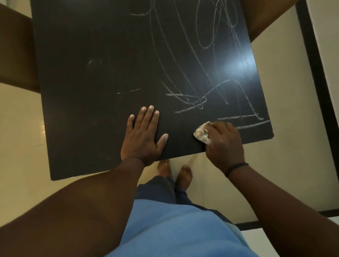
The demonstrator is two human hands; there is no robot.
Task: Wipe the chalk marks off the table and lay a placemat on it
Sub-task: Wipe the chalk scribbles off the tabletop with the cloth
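A black table [86, 79] fills the upper middle of the head view. White chalk marks [211, 70] scrawl across its right half, down to the near right corner. My left hand [142, 138] lies flat on the table near its front edge, fingers straight. My right hand [222, 146] grips a crumpled whitish cloth [202, 132] and holds it against the table, just below the lowest chalk lines. The left half of the table shows only faint smears. No placemat is in view.
Brown wooden pieces, probably chairs, stand at the table's left side [8, 46] and far right corner [262, 11]. The floor [264, 168] is pale cream, with a dark strip [320, 101] along the right. My bare feet [174, 172] stand just in front of the table.
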